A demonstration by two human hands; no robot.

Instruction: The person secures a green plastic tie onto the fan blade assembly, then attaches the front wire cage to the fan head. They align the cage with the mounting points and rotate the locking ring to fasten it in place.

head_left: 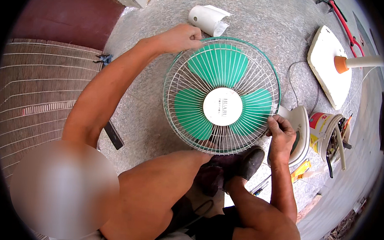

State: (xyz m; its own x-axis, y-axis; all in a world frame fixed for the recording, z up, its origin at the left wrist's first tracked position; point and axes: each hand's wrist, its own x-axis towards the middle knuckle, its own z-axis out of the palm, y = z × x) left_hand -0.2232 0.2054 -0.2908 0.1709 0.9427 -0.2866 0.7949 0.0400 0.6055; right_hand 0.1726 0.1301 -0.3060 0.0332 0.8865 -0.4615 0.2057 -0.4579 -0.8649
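so the fan (pixel 223 106) sits right between my hands, above my legs, face toward me. big round cage of thin pale wires with a green rim, three green blades showing through, and a plain round white cap in the middle with a bit of print on it.

my left hand (pixel 182 38) is curled almost into a fist on the cage's upper left edge, fingertips hidden so i can't tell how tight. my right hand (pixel 281 133) has the lower right rim pinched between thumb and fingers, hardly any gap.

other stuff, big to small: brown slatted mat (pixel 45 85) out past my left forearm, maroon panel (pixel 73 14) beyond that, white slab (pixel 326 78) with a pole off to the right of my right hand, white curved plastic piece (pixel 303 117) just beside that same hand, bucket (pixel 320 133) of odds and ends a bit further right, cut white tube (pixel 204 18) just above my left fist.

in the way: the wires cover the blades, and my dark shoe (pixel 253 163) is close under the rim, left of my right wrist.
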